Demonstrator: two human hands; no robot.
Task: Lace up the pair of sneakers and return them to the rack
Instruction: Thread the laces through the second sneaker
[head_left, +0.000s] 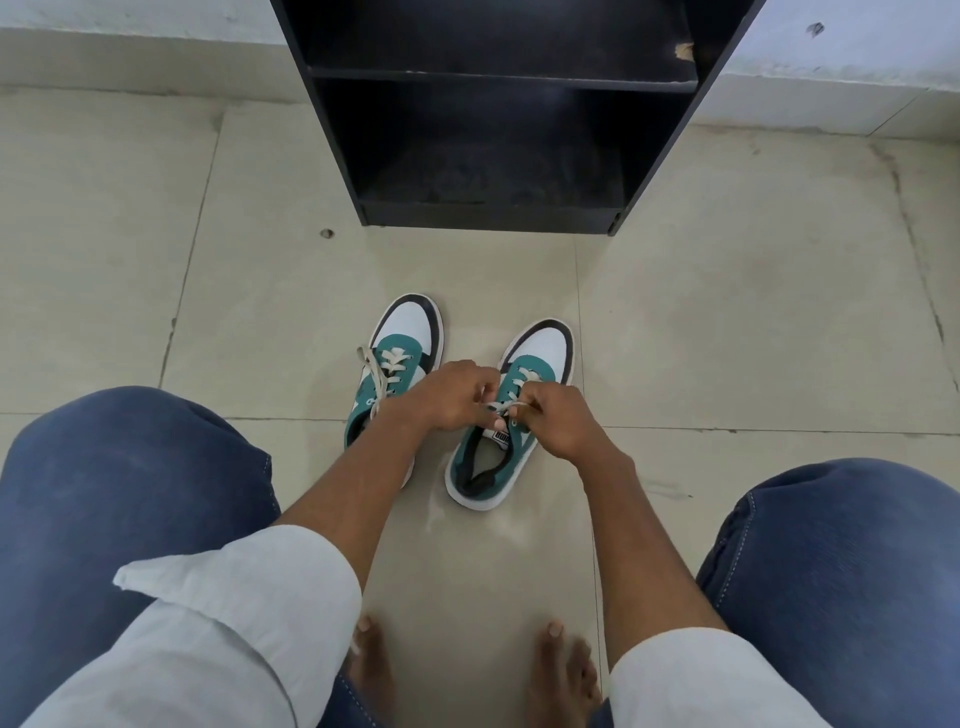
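Fingers, head view: both sets curl and pinch the pale lace (506, 407) over the middle of the right-hand sneaker (511, 415); neither hand lies flat or slack.
Left hand (451, 396): reaches across from the left, thumb and fingertips closed on a strand of the lace just above the tongue.
Right hand (558, 418): comes in from the right, pinching the lace at almost the same spot, knuckles toward the camera; the two hands nearly touch.
Sneaker in hand: green, white and black, on the floor (727, 322) between the person's knees, long axis running from heel near the body to toe pointing away and slightly right, toward the rack (493, 109).
Lace relative to fingers: directly beneath and between them, the crossings running on toward the toe beyond the fingertips.
Other sneaker (397, 364): just beside the first on its left, partly under the left forearm, toe also pointing away; its lace (376, 376) trails loose across the upper, and it looks laced but not tied.
Rack: dark open shelving standing straight ahead, well apart from both shoes, lower shelf showing nothing on it.
Nearer hand: both are on the same shoe; the left is closer to the other sneaker.
Likely step: tightening or knotting the lace at the upper eyelets, judged from the grip; whether a knot has formed cannot be told behind the fingers.
Remaining: return of the pair to the rack not yet done.
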